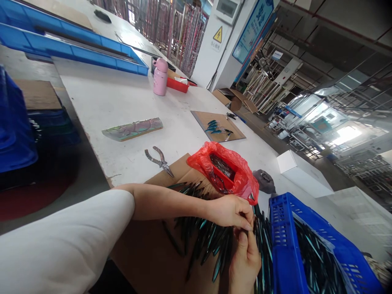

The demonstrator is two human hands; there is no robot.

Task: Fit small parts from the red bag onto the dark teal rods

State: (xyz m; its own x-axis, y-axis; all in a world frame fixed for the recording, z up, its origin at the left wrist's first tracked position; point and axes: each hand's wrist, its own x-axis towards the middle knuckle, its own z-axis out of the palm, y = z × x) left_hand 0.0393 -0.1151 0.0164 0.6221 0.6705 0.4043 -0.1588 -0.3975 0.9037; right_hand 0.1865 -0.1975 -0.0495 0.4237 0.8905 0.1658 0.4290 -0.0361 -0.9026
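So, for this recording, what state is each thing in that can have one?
Left hand: fingers curled, meeting right hand; grip contents unclear
Right hand: thumb and fingers bent together; grip contents unclear
Glossy dark slender pieces: loose, overlapping
Crumpled red plastic bag: open
Grey metal pliers: lying, handles spread
Blue perforated plastic crate: open-topped, filled
Pink cylindrical bottle: upright, capped
Brown cardboard carton: flaps open

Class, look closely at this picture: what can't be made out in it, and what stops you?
In the head view:
- Anything pinched between the left hand and right hand: hidden by the fingertips.
- The number of dark, shiny pieces: they overlap, and the left forearm covers some.
- The near end of the blue crate: cut off by the bottom edge.
- The writing on the blue wall board: too small and blurred.
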